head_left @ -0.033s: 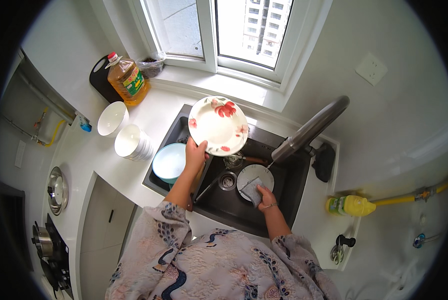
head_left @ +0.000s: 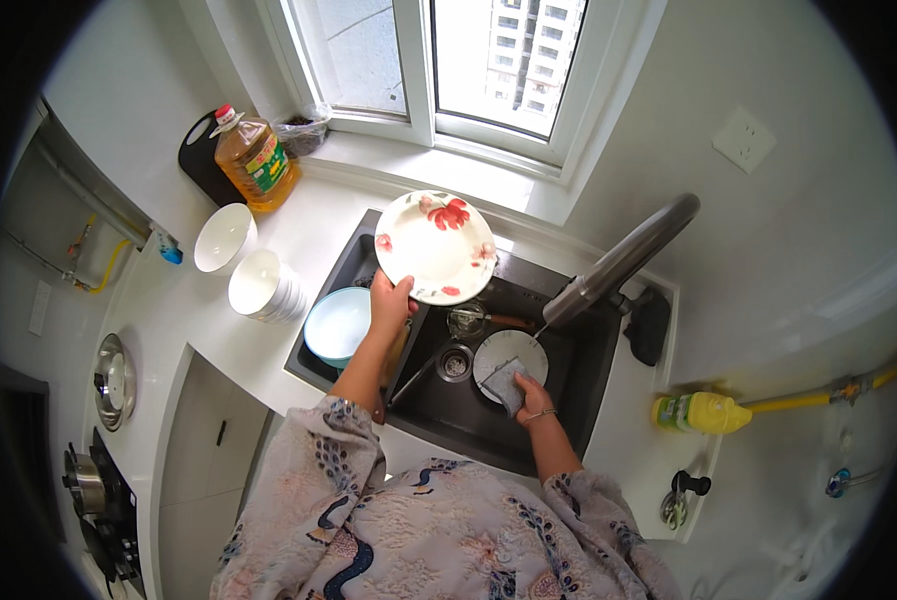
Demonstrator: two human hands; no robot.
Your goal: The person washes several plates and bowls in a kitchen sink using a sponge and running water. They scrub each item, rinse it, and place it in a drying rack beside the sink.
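My left hand [head_left: 392,303] grips the near rim of a white plate [head_left: 431,255] with red flowers, raised above the sink's far side. Thumb on top, the plate is tilted so its inner face shows. Low in the sink [head_left: 424,415], my right hand [head_left: 534,398] is closed on a grey cloth [head_left: 506,385], which lies against a smaller white plate [head_left: 499,352]. That plate rests in the right basin. A light-blue bowl [head_left: 339,325] sits in the left basin, beside my left forearm. Behind the raised plate, part of the sink is hidden.
A curved faucet [head_left: 624,260] arches over the sink's right side. White bowls [head_left: 261,285] are stacked on the left counter, near an oil bottle [head_left: 257,160]. A yellow bottle [head_left: 704,411] stands at the right. Utensils lie by the drain [head_left: 456,362].
The flowered plate in my left hand has risen and tipped very slightly. My right hand and the cloth have stayed almost in place.
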